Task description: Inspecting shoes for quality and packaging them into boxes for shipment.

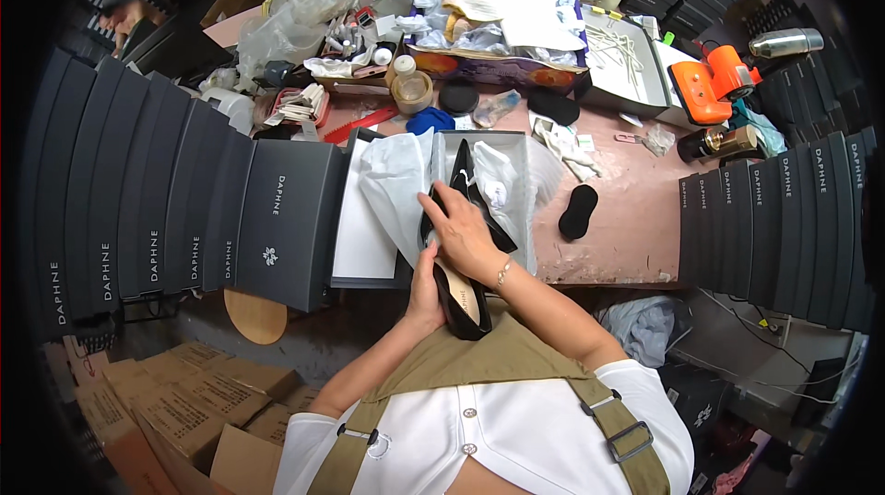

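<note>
An open grey shoe box lined with white tissue paper lies on the pinkish worktable in front of me. A black pointed high-heel shoe with a beige insole sticks out over the table's near edge. My left hand grips it from below, near the heel. My right hand lies on top, fingers curled over the shoe's upper part. A second black shoe rests inside the box beside crumpled white paper.
Rows of dark grey shoe boxes stand at left and right. A dark lid lies left of the open box. Black insole pad, orange tool, tape roll, plastic bags crowd the back. Cardboard cartons sit lower left.
</note>
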